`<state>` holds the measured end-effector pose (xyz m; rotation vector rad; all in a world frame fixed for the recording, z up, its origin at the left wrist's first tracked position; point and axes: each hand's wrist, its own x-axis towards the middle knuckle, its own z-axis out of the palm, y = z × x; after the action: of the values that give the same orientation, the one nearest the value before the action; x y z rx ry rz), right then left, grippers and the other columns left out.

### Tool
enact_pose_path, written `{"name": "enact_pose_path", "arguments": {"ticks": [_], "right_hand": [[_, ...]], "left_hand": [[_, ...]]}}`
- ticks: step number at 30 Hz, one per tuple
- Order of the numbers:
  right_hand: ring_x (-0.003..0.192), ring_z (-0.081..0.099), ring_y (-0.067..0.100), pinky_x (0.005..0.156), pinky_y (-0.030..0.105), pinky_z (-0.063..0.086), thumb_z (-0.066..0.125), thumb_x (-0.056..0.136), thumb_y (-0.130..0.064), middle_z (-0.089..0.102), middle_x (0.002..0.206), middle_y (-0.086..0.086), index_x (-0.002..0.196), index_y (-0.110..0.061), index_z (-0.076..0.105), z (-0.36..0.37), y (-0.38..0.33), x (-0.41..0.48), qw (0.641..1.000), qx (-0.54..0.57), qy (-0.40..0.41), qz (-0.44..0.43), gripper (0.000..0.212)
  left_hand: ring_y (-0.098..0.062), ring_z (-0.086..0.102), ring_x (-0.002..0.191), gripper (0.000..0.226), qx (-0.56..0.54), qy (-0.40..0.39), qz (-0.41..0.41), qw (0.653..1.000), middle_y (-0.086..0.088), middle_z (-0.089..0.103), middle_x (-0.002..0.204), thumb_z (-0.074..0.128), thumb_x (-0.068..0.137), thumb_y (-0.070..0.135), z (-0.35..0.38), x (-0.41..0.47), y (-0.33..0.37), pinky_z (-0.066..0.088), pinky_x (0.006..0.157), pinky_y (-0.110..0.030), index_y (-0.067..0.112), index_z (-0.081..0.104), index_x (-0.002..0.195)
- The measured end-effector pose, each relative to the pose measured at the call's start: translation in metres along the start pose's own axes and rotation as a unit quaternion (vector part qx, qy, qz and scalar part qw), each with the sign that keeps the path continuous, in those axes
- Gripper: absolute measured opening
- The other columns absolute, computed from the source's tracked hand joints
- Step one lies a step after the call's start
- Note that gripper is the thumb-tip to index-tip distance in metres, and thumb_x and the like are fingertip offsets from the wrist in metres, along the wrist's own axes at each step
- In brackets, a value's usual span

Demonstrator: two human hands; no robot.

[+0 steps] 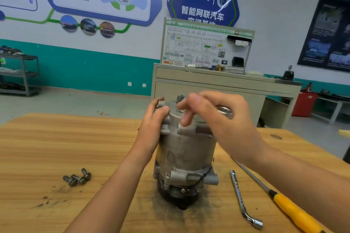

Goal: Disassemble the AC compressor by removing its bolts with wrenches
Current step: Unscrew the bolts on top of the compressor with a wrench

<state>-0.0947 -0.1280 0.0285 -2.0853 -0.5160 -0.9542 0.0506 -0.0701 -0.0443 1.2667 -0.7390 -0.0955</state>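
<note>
Table (47,147): wooden top running under the camera, with dark grime smeared around the compressor's foot.
Compressor (186,153): stands on end at mid-table, pulley down and end cap up, between both hands.
Handling: likely heavy, rigid cast metal with a greasy, slippery skin. It looks tippy on the narrow pulley, so brace the barrel. The cap's rim and lugs offer the best hold, not the wire.
Look: dull grey barrel with mounting lugs, a black pulley beneath and a thin black wire down its right side.
Right hand (217,115): fingers curled over the cap. Whether they grip the cap or the shiny metal piece (226,112) behind them cannot be told.
Left hand (151,125): clasps the cap's left edge, thumb in front and fingers over the far rim.
Screwdriver (291,210): yellow handle, lying idle at the right.
Socket wrench (241,196): L-shaped, lying between the screwdriver and the compressor.
Bolts (77,178): a loose cluster, already out, well left of the compressor.
</note>
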Motion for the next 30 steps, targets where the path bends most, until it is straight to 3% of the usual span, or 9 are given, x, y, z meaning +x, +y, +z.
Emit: {"name": "enact_pose_path", "arguments": {"ticks": [4,6,10,14,17,20,25,28,30], "right_hand": [[0.073,0.068,0.013,0.07,0.022,0.055,0.047,0.094,-0.021,0.064,0.061,-0.004,0.09,-0.026,0.058,-0.055,0.049,-0.015,0.954,-0.011,0.28,0.111,0.012],[0.079,0.064,0.015,0.071,0.028,0.053,0.045,0.096,-0.02,0.063,0.076,-0.006,0.092,-0.023,0.057,-0.074,0.087,-0.003,0.924,-0.117,0.323,0.168,0.013],[0.081,0.049,0.025,0.068,0.029,0.032,0.036,0.099,-0.026,0.053,0.088,0.011,0.102,0.001,0.06,-0.091,0.152,0.064,0.871,-0.378,0.114,0.293,0.037],[0.112,0.045,0.027,0.088,0.037,0.039,0.024,0.1,-0.042,0.043,0.129,0.013,0.135,-0.007,0.037,-0.045,0.143,0.133,0.85,-0.312,-0.125,0.405,0.052],[0.133,0.031,0.027,0.102,0.034,0.029,0.024,0.1,-0.042,0.026,0.15,0.011,0.144,-0.005,0.025,0.019,0.115,0.149,0.847,-0.349,-0.265,0.299,0.057],[0.097,0.052,0.023,0.068,0.028,0.038,0.036,0.098,-0.041,0.054,0.121,0.012,0.122,-0.006,0.048,0.066,0.077,0.142,0.838,-0.43,-0.301,0.147,0.044],[0.069,0.058,0.009,0.059,0.031,0.047,0.054,0.087,-0.047,0.064,0.075,-0.004,0.08,-0.019,0.057,0.065,0.009,0.069,0.953,-0.227,-0.2,-0.023,0.029],[0.078,0.066,0.009,0.076,0.026,0.053,0.057,0.086,-0.034,0.07,0.077,-0.003,0.092,-0.026,0.067,0.01,-0.005,0.017,0.993,-0.005,-0.113,-0.034,0.014],[0.08,0.067,0.008,0.079,0.019,0.051,0.052,0.088,-0.038,0.071,0.083,-0.008,0.095,-0.029,0.07,-0.028,0.007,-0.013,0.997,0.06,0.05,-0.008,0.021]], "left_hand": [[-0.014,0.057,0.103,0.047,-0.025,0.003,-0.02,0.999,0.003,0.06,0.106,0.044,0.07,0.047,0.001,0.001,0.001,0.045,0.09,-0.035,0.038,0.05,0.116],[-0.012,0.057,0.1,0.042,-0.032,0.001,-0.025,0.999,0.005,0.06,0.105,0.045,0.069,0.046,0.001,0.001,0.001,0.046,0.086,-0.032,0.04,0.051,0.11],[-0.008,0.055,0.102,0.047,-0.029,-0.003,-0.023,0.999,0.009,0.058,0.107,0.044,0.069,0.048,0.0,0.002,0.0,0.045,0.086,-0.028,0.04,0.048,0.115],[-0.007,0.055,0.102,0.053,-0.018,-0.003,-0.019,1.0,0.009,0.058,0.108,0.043,0.069,0.049,0.0,0.001,0.001,0.044,0.091,-0.031,0.038,0.046,0.121],[-0.008,0.056,0.105,0.053,-0.014,-0.005,-0.015,1.0,0.007,0.058,0.114,0.044,0.071,0.049,0.0,0.0,0.0,0.044,0.094,-0.032,0.038,0.046,0.122],[-0.005,0.058,0.104,0.044,-0.01,-0.003,0.004,1.0,0.011,0.063,0.111,0.042,0.074,0.046,0.0,0.001,0.001,0.045,0.093,-0.032,0.035,0.053,0.115],[0.001,0.057,0.088,0.035,0.01,0.01,-0.01,1.0,0.012,0.063,0.1,0.037,0.077,0.051,0.0,0.003,-0.001,0.045,0.078,-0.028,0.04,0.054,0.106],[0.013,0.055,0.088,0.026,0.021,0.003,0.001,1.0,0.018,0.059,0.105,0.048,0.089,0.047,-0.001,0.003,-0.002,0.042,0.075,-0.022,0.043,0.049,0.115],[0.004,0.055,0.096,0.028,-0.001,0.006,-0.007,1.0,0.013,0.058,0.106,0.048,0.092,0.04,0.0,0.003,-0.003,0.043,0.077,-0.024,0.04,0.047,0.12]]}}
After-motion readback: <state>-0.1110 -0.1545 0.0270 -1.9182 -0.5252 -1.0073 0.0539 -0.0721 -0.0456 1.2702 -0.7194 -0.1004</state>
